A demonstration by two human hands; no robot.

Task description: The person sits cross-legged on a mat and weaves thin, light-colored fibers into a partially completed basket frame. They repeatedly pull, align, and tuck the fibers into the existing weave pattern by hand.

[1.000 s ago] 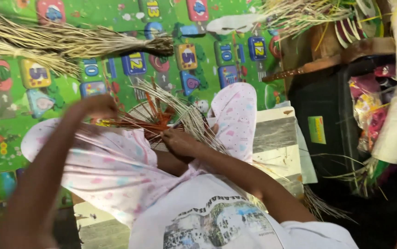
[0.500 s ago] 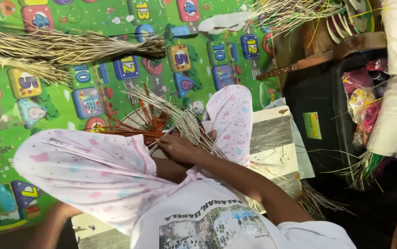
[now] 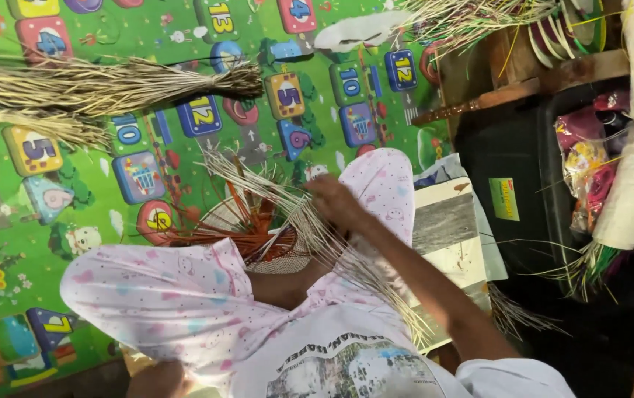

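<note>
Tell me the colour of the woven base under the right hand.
Orange and tan base, seen in the head view, below the right hand.

Your right hand [image 3: 335, 200] gripped a sheaf of pale reed strands [image 3: 287, 203] above the half-woven basket [image 3: 247, 232], whose orange spokes fanned out between your knees. Your left hand stayed hidden behind your pink-patterned trouser leg [image 3: 162, 302]. A dry straw bundle [image 3: 103, 85] lay on the green play mat [image 3: 74, 191].

- We see the right hand [image 3: 334, 200] raised mid-frame, fingers curled and pinched closed; its forearm runs down to the lower right.
- The left forearm crosses below it; we cannot see the left hand, hidden behind the knee.
</note>
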